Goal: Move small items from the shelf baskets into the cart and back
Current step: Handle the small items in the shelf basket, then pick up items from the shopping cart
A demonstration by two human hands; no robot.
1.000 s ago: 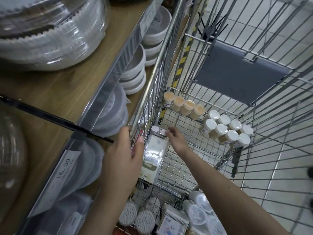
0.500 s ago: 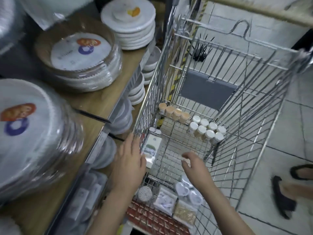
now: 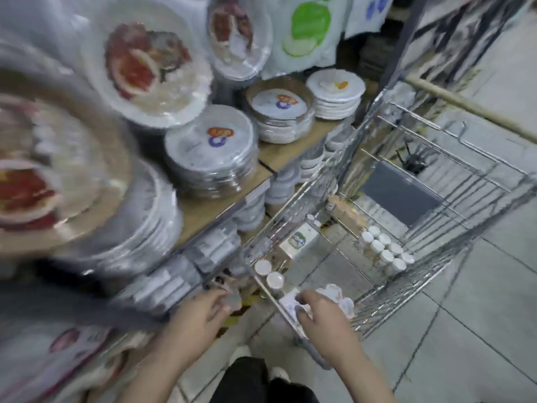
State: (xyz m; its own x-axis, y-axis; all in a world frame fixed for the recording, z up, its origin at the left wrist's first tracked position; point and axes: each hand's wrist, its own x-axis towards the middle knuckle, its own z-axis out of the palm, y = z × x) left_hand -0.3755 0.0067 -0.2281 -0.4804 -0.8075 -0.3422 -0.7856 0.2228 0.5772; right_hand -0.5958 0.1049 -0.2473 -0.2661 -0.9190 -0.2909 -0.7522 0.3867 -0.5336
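Though blurred, white-capped jars (image 3: 385, 253) upright.

Motion-blurred plate stacks (image 3: 58, 175) at left, cut by the edge; left hand's (image 3: 200, 312) grasp indistinct.

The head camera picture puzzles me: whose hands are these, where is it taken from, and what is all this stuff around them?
No machine here: a person wears a wide-angle camera on the head, looking down, so you see their own two arms. The picture is smeared because the head was moving.

On the right is a wire shopping cart. Inside it lie a group of white-capped jars, a row of tan-capped jars and a white carton.

On the left are shelves with wrapped stacks of disposable plates.

The right hand reaches over the cart's near end and touches small white packets; whether it grips them is too blurred to tell. The left hand is by the shelf edge with curled fingers, possibly pinching something small; that is unclear too.
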